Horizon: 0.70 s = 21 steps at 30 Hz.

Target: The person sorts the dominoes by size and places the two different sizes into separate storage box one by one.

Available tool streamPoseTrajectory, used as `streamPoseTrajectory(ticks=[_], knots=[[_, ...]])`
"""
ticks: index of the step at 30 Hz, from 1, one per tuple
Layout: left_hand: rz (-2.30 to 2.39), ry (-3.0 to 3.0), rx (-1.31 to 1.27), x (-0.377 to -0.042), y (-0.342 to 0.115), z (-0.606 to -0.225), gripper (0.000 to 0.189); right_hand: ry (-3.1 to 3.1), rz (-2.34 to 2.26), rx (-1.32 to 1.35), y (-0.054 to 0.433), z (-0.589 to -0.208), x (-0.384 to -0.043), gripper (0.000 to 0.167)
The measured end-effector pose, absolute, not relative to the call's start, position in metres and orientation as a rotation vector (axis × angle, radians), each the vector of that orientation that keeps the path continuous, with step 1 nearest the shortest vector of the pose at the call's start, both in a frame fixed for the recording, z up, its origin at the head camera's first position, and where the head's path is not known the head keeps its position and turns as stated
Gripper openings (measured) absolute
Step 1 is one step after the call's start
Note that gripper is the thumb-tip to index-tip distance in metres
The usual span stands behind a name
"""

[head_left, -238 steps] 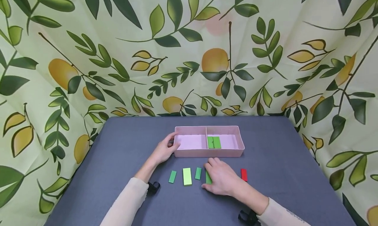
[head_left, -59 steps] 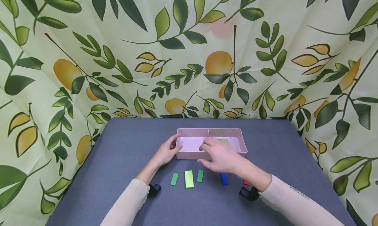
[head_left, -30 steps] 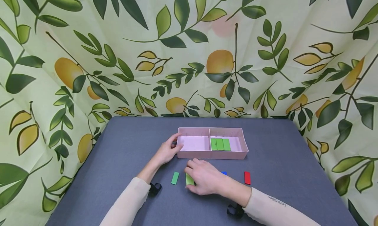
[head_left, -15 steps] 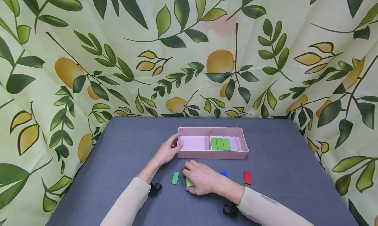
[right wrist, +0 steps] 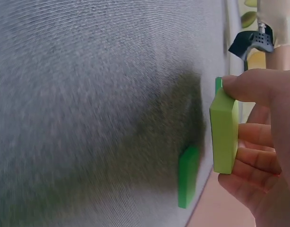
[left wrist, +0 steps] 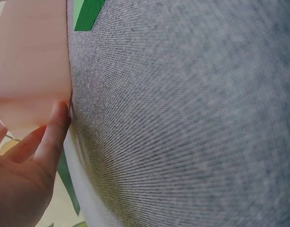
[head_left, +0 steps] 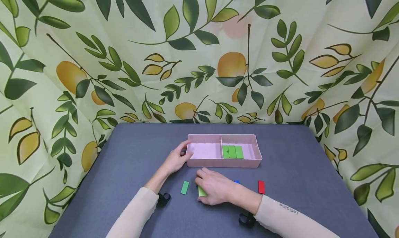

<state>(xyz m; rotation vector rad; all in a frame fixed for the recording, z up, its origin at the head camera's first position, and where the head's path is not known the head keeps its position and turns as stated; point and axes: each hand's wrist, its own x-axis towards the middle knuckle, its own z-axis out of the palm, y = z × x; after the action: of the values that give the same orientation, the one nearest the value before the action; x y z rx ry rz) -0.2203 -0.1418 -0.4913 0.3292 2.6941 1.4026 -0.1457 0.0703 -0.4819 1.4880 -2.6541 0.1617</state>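
Note:
A lime-green rectangular block is pinched by my right hand, thumb at one end and fingertips at the other. A dark green block lies on the cloth beside it in the right wrist view; the hand hides it in the head view. My left hand touches the left end of a pink two-compartment box, fingertips against its wall in the left wrist view. Several green blocks lie side by side in the box's right compartment, against the divider; the left compartment holds none.
On the grey cloth another dark green block lies left of my right hand. Right of it are a red block and a blue block, mostly covered by the right wrist. A leaf-patterned curtain hangs behind.
Compared with the oldest frame, another green block lies in the right compartment. My right hand has come back from above the box to the lime-green block; the left hand stays at the box.

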Motion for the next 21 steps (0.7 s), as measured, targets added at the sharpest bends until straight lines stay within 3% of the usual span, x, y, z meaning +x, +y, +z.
streamPoseTrajectory(ticks=[21], knots=[[1.393, 2.682, 0.334, -0.220, -0.143, -0.491, 0.053, -2.663, 0.159, 1.502, 0.113, -0.439, -0.146, 0.051]])
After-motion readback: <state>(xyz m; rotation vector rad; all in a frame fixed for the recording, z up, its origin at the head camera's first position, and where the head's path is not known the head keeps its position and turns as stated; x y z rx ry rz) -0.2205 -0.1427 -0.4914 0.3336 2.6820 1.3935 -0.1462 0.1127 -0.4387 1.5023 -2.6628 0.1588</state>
